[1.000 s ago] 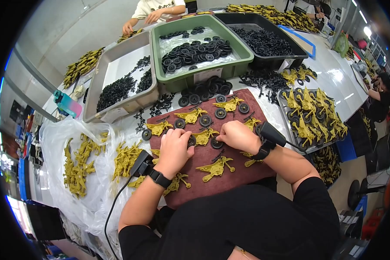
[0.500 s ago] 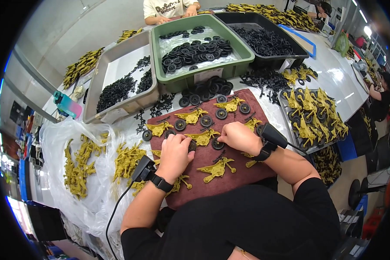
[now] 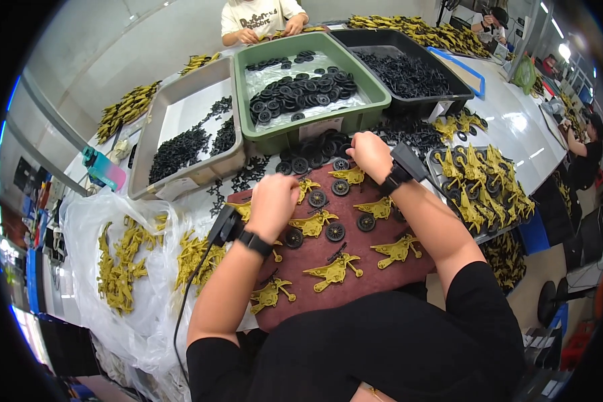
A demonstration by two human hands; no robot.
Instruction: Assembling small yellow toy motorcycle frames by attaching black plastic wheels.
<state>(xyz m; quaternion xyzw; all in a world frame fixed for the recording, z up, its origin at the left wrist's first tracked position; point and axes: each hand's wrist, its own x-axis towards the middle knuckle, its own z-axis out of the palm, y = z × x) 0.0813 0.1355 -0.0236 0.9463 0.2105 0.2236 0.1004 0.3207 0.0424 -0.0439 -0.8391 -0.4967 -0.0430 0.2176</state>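
Yellow toy motorcycle bodies lie in rows on a maroon cloth point(image 3: 355, 275), several with black spoked wheels beside or against them. One such motorcycle body point(image 3: 313, 224) has a wheel point(image 3: 335, 231) at its right end. My left hand point(image 3: 275, 203) is raised over the cloth's far left part, its fingers curled together next to a loose wheel point(image 3: 283, 167). My right hand point(image 3: 374, 158) is at the right edge of a pile of black wheels point(image 3: 323, 146), its fingers pinched. What either hand holds, if anything, is hidden. In the front row sits a wheel-less motorcycle body point(image 3: 337, 270).
Beyond the cloth stand a grey bin point(image 3: 137, 164), a green bin point(image 3: 318, 127) with wheels and a black bin point(image 3: 442, 97) of small parts. At right is a metal tray point(image 3: 442, 175) of motorcycles. Clear plastic point(image 3: 161, 308) with yellow bodies lies left. A person point(image 3: 264, 17) sits opposite.
Both my hands have moved away from the middle motorcycle body, forward to the wheel pile. Wheels now lie at both ends of that body. The person opposite has shifted their hands.
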